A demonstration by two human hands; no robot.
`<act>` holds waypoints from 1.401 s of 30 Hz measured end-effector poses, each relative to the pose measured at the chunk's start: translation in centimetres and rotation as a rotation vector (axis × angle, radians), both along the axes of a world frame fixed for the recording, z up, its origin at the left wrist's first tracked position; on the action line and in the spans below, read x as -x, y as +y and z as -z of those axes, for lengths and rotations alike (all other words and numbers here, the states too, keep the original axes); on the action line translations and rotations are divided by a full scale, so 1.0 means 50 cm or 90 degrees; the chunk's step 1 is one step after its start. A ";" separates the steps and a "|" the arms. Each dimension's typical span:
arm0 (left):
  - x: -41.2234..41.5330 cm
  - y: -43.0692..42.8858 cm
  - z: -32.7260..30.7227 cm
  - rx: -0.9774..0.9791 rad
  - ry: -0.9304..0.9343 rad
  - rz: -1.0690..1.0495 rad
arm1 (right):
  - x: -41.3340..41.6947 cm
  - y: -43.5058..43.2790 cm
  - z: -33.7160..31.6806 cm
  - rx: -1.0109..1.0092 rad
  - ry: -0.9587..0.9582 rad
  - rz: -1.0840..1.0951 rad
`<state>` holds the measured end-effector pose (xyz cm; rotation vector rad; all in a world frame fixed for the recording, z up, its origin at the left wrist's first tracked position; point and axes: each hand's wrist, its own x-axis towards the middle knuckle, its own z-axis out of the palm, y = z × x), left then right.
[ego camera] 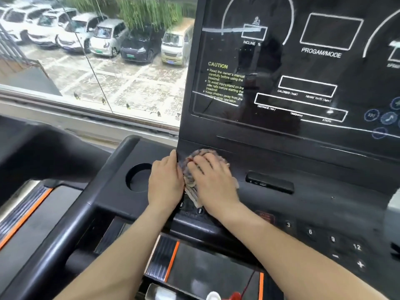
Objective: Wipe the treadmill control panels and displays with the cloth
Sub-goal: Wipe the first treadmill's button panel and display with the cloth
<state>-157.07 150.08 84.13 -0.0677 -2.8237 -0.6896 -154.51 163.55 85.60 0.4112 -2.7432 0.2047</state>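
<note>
a wide window (97, 61) fills the upper left, with parked cars (104, 37) on wet paving outside. to its right stands the treadmill's dark glossy display (303, 72), printed with white outlined boxes, the words "incline" and "progam/mode", and a yellow "caution" notice. below the display the black control panel (313, 204) slopes toward the person. a thick black handrail (65, 234) runs down the left side, next to a tray with a round cup holder (138, 178). both bare forearms reach up from the bottom edge to the panel's upper left corner. the right hand (213, 182) lies flat on the cloth (191, 190), fingers straight and slightly spread, pressing it against the panel just under the display. the left hand (165, 182) lies flat beside it, fingers straight and together, its edge against the cloth between the cup holder and the right hand. the cloth is a crumpled, striped greyish rag, mostly covered by the right hand. a small raised port block (269, 185) sits to the right of the hands, and number buttons (333, 239) marked 3, 6, 9, 12 lie lower right.
</note>
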 end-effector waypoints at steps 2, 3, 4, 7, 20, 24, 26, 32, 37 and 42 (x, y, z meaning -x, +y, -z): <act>0.000 -0.001 0.002 -0.006 0.010 0.009 | -0.008 -0.005 -0.002 0.015 -0.036 -0.021; -0.001 -0.002 0.002 -0.010 0.010 0.012 | -0.024 0.010 0.000 0.020 -0.046 -0.023; -0.001 -0.003 0.002 -0.013 0.006 0.018 | -0.047 0.027 0.003 0.031 -0.045 -0.023; 0.002 -0.003 0.002 -0.026 0.009 0.011 | -0.075 0.068 0.019 0.047 -0.027 -0.026; -0.003 -0.007 -0.007 -0.091 -0.005 0.006 | -0.003 0.052 0.010 0.044 -0.080 0.011; 0.006 -0.014 -0.007 -0.124 -0.027 0.012 | -0.030 0.006 0.025 0.104 -0.054 0.042; 0.005 -0.034 0.000 -0.099 -0.039 0.065 | -0.096 -0.014 0.038 0.117 -0.071 -0.030; -0.043 -0.084 0.022 -0.077 -0.011 0.146 | -0.074 0.084 0.019 0.093 -0.077 0.089; -0.043 -0.085 0.029 -0.140 -0.031 0.112 | -0.101 -0.122 0.035 0.146 -0.071 0.161; -0.048 -0.088 0.027 -0.131 -0.027 0.131 | -0.134 -0.088 0.054 0.128 -0.058 0.150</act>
